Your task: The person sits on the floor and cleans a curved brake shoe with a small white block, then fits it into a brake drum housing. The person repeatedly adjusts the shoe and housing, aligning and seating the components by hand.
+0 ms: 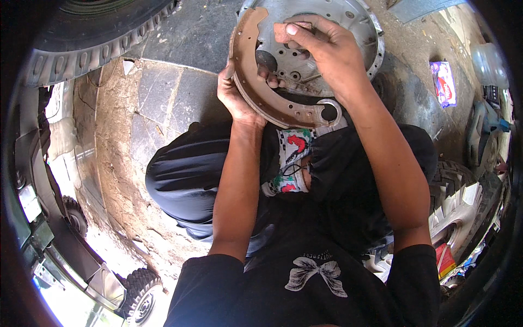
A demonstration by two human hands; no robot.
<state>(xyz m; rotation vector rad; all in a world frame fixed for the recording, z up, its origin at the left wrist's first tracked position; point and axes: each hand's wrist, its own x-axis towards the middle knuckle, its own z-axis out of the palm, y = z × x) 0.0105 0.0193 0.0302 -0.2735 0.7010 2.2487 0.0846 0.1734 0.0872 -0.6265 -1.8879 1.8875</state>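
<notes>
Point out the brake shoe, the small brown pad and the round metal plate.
brake shoe [272, 111]: head view, on its curved brown band near the lower end.
small brown pad [281, 34]: head view, on its bare corner beside the fingertips.
round metal plate [354, 22]: head view, on its grey upper face.

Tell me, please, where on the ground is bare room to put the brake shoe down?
Bare concrete floor lies left of the left hand, between the big tyre and the person's dark trousers. It is crowded ahead, where the round metal plate lies under the brake shoe and right hand, and right, by the small tyre.
</notes>
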